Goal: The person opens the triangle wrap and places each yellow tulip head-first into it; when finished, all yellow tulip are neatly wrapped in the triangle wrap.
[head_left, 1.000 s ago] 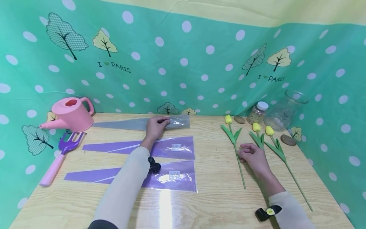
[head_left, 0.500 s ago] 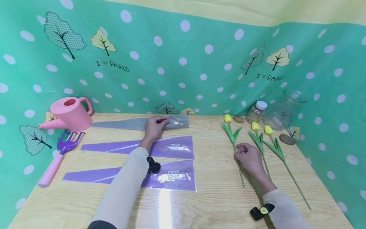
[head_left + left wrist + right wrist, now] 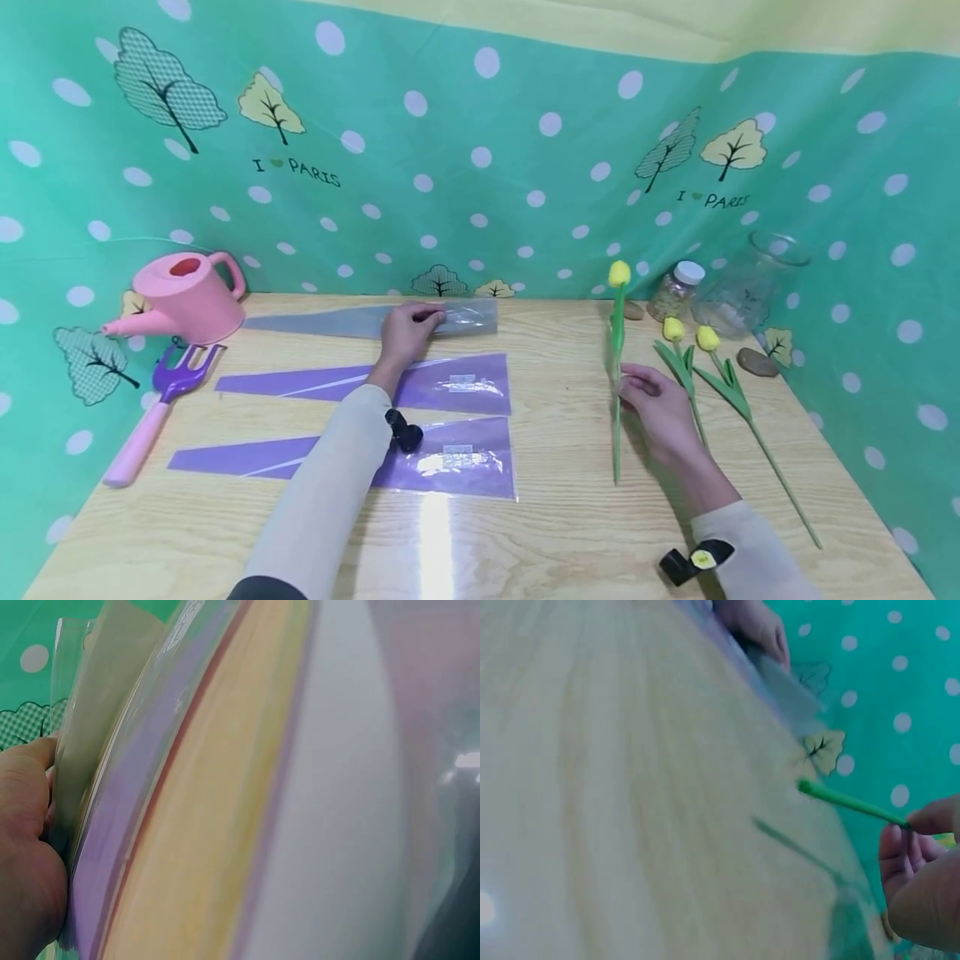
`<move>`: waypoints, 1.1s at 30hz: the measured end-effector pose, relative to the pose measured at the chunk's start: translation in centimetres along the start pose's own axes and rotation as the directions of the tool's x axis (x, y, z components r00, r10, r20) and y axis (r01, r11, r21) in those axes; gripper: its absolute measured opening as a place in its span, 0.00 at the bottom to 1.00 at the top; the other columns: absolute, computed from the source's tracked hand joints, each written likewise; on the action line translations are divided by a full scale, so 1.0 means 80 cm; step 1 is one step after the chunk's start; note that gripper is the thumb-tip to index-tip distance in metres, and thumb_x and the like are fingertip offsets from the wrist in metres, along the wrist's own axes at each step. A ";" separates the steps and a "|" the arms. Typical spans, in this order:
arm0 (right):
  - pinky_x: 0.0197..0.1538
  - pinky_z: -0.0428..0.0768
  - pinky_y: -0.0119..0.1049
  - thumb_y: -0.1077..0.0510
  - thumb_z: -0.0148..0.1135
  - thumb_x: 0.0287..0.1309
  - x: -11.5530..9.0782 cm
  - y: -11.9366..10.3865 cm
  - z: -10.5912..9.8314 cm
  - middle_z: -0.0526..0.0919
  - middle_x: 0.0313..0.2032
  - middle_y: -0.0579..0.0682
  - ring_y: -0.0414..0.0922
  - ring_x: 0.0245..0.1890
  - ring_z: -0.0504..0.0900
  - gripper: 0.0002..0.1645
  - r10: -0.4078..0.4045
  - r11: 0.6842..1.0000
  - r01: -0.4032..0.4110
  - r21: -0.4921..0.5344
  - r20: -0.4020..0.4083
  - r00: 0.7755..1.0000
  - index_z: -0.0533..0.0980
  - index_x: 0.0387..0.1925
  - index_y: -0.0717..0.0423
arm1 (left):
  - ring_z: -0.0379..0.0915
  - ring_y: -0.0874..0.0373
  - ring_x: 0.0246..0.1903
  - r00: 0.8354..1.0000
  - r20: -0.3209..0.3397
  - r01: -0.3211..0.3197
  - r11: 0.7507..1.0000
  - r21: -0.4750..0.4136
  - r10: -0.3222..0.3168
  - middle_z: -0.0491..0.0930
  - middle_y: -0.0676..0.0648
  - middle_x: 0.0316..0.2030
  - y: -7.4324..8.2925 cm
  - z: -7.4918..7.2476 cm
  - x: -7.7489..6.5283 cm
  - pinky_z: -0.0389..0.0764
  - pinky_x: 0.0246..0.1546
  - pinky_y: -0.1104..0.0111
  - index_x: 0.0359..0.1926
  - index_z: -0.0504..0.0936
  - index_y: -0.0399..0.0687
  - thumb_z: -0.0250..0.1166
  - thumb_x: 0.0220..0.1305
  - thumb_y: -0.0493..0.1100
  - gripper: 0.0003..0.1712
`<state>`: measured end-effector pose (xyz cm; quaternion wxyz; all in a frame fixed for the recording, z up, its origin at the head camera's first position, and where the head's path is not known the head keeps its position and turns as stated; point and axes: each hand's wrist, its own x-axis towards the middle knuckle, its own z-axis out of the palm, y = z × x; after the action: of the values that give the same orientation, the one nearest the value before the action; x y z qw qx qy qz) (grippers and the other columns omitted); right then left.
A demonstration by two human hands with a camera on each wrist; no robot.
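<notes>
My right hand (image 3: 662, 410) pinches the green stem of a yellow artificial tulip (image 3: 618, 333) between thumb and fingers. The tulip is clear of the table, its bloom pointing away; in the right wrist view the stem (image 3: 847, 798) casts a shadow on the wood. My left hand (image 3: 408, 335) pinches the edge of a grey tapered plastic flower sleeve (image 3: 337, 323) lying at the back of the table. Two purple flower sleeves (image 3: 457, 383) lie in front of it, under the left forearm. Two more yellow tulips (image 3: 757, 425) lie right of my right hand.
A pink watering can (image 3: 187, 296) and a purple garden fork (image 3: 161, 408) with a pink handle are at the left. A lidded jar (image 3: 675, 292), a glass vase (image 3: 742, 292) and brown stones (image 3: 757, 362) stand at the back right. A polka-dot cloth (image 3: 480, 158) encloses the table.
My right hand has taken hold of the leftmost tulip and lifted it, turning its bloom upright and its leaves together. The left hand has stayed at the grey flower sleeve.
</notes>
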<state>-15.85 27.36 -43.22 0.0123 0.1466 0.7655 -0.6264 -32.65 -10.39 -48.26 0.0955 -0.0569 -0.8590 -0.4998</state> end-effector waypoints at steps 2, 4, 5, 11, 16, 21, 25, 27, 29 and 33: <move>0.46 0.84 0.27 0.63 0.58 0.73 0.001 -0.008 0.007 0.80 0.45 0.42 0.36 0.43 0.80 0.25 -0.015 0.995 0.015 0.095 0.001 1.000 0.69 0.68 0.59 | 0.81 0.46 0.55 1.000 0.000 -0.006 1.000 0.003 0.006 0.87 0.42 0.51 0.000 -0.002 0.000 0.78 0.62 0.53 0.50 0.90 0.49 0.71 0.68 0.47 0.13; 0.45 0.85 0.29 0.65 0.59 0.72 0.004 -0.016 0.016 0.79 0.43 0.42 0.37 0.42 0.80 0.21 -0.031 0.984 0.033 0.177 -0.011 0.999 0.71 0.64 0.56 | 0.82 0.46 0.55 1.000 0.003 -0.008 1.000 0.002 0.008 0.87 0.42 0.52 0.001 -0.003 0.000 0.78 0.62 0.53 0.50 0.90 0.48 0.71 0.68 0.47 0.14; 0.45 0.85 0.29 0.65 0.59 0.72 0.006 -0.021 0.020 0.79 0.42 0.42 0.37 0.41 0.80 0.20 -0.041 0.976 0.044 0.214 -0.017 0.999 0.72 0.61 0.54 | 0.82 0.46 0.55 1.000 0.003 -0.008 1.000 -0.002 0.008 0.87 0.42 0.51 0.001 -0.003 -0.001 0.79 0.62 0.53 0.50 0.90 0.48 0.71 0.67 0.47 0.14; 0.42 0.88 0.32 0.67 0.61 0.70 0.020 -0.042 0.041 0.80 0.40 0.43 0.39 0.39 0.81 0.18 -0.081 0.923 0.092 0.373 -0.045 0.996 0.73 0.56 0.50 | 0.82 0.46 0.54 1.000 -0.001 -0.013 1.000 0.003 0.013 0.88 0.42 0.50 0.000 -0.001 -0.001 0.79 0.61 0.54 0.49 0.90 0.49 0.72 0.67 0.48 0.13; 0.43 0.88 0.33 0.67 0.62 0.70 0.034 -0.051 0.054 0.78 0.38 0.43 0.42 0.40 0.81 0.19 -0.090 0.875 0.112 0.470 -0.068 0.994 0.72 0.57 0.50 | 0.82 0.47 0.55 1.000 0.000 -0.025 1.000 0.012 0.025 0.88 0.43 0.51 -0.002 -0.001 -0.001 0.79 0.62 0.55 0.49 0.90 0.49 0.72 0.67 0.47 0.13; 0.42 0.89 0.34 0.70 0.60 0.69 0.054 -0.059 0.068 0.77 0.36 0.46 0.44 0.40 0.82 0.18 -0.058 0.805 0.135 0.578 -0.150 0.987 0.72 0.53 0.49 | 0.81 0.47 0.57 1.000 0.004 -0.019 1.000 0.016 0.019 0.87 0.43 0.52 -0.005 -0.002 0.000 0.77 0.64 0.55 0.50 0.90 0.50 0.72 0.67 0.48 0.13; 0.41 0.89 0.35 0.71 0.60 0.68 0.070 -0.064 0.082 0.76 0.36 0.47 0.45 0.38 0.83 0.17 -0.037 0.751 0.180 0.636 -0.231 0.972 0.72 0.51 0.50 | 0.81 0.46 0.57 1.000 0.006 -0.011 1.000 0.020 0.011 0.87 0.43 0.52 -0.006 -0.002 -0.002 0.76 0.65 0.54 0.50 0.90 0.49 0.71 0.67 0.48 0.14; 0.42 0.89 0.35 0.70 0.61 0.68 0.077 -0.068 0.091 0.76 0.36 0.47 0.45 0.38 0.83 0.17 -0.031 0.746 0.211 0.631 -0.284 0.958 0.71 0.52 0.51 | 0.81 0.46 0.57 1.000 0.005 -0.007 1.000 0.019 0.007 0.87 0.43 0.52 -0.007 -0.003 -0.002 0.76 0.65 0.54 0.50 0.90 0.50 0.72 0.67 0.48 0.14; 0.41 0.89 0.35 0.69 0.61 0.68 0.085 -0.071 0.100 0.76 0.37 0.47 0.46 0.39 0.83 0.18 -0.018 0.735 0.241 0.634 -0.337 0.941 0.70 0.54 0.52 | 0.81 0.46 0.57 1.000 0.002 -0.008 1.000 0.021 0.008 0.87 0.43 0.52 -0.007 -0.003 -0.002 0.77 0.65 0.54 0.50 0.90 0.50 0.72 0.67 0.48 0.14; 0.40 0.89 0.37 0.72 0.62 0.65 0.101 -0.074 0.119 0.75 0.35 0.48 0.47 0.37 0.83 0.20 0.030 0.685 0.288 0.669 -0.421 0.906 0.69 0.55 0.55 | 0.81 0.47 0.56 1.000 -0.001 -0.020 1.000 0.020 0.020 0.88 0.43 0.52 -0.003 -0.001 0.000 0.78 0.64 0.55 0.50 0.90 0.50 0.72 0.67 0.48 0.13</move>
<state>-26.57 18.89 -41.22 -0.2474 0.2084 0.4539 -0.8302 -32.69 -10.59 -48.44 0.1014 -0.0642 -0.8632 -0.4904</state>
